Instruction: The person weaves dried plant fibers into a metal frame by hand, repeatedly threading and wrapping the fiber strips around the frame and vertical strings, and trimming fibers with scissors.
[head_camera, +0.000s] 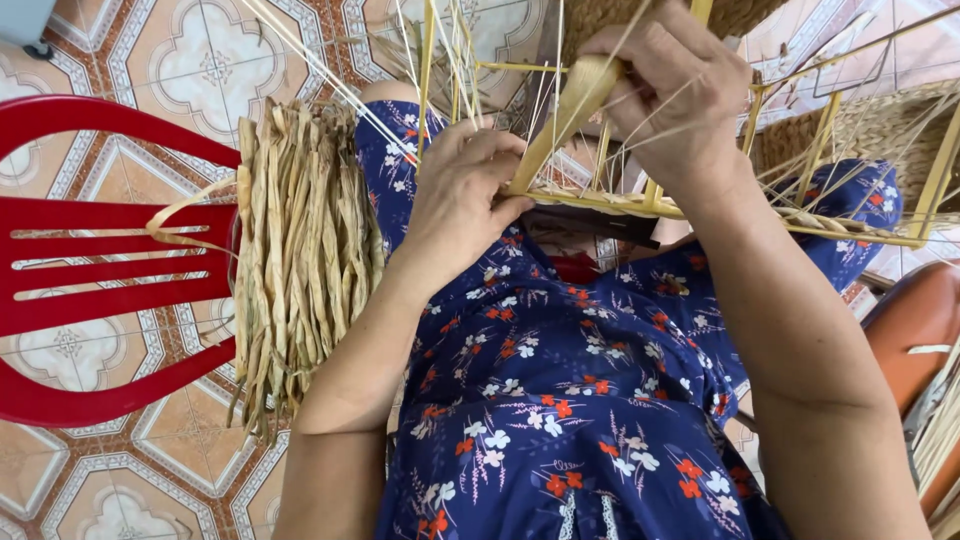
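my right hand (665, 90) had its fingers closed around a flat pale straw strip (565, 110), held above my lap against the yellow wire basket frame (850, 232). my left hand (465, 190) pinched the strip's lower end at the frame's bottom rail, fingers closed. a bundle of dried straw strips (300, 260) hung over the red plastic chair (100, 270), to my left, above the tiled floor (180, 60).
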